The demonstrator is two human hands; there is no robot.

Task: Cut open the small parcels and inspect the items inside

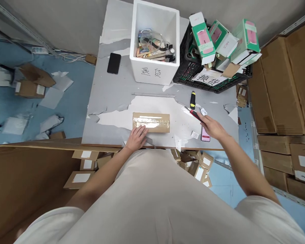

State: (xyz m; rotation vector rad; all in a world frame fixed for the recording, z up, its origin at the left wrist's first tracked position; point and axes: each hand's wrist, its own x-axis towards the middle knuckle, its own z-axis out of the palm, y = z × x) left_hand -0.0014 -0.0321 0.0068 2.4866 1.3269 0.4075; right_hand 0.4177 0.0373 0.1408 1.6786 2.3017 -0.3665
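Our left hand (137, 138) lies palm-down with its fingers extended, over the near left corner of a taped cardboard carton (158, 122), which rests at the bench's near edge; our right hand (213, 128) is closed round a red-and-black cutter (195, 115), tip pointing far-left and apart from the carton. For good handling, we judge that the left fingers should steady the carton from its end, clear of any blade path, with shallow strokes to spare the contents. A lit phone (205, 134) sits just beside the right hand; a yellow-and-black tool (192, 100) lies beyond the cutter. The bench (109, 117) has a torn grey covering, white beneath. Farther back: a white foam box (152, 73) and a black plastic crate (182, 74). Cartons and paper litter the blue floor (77, 79).
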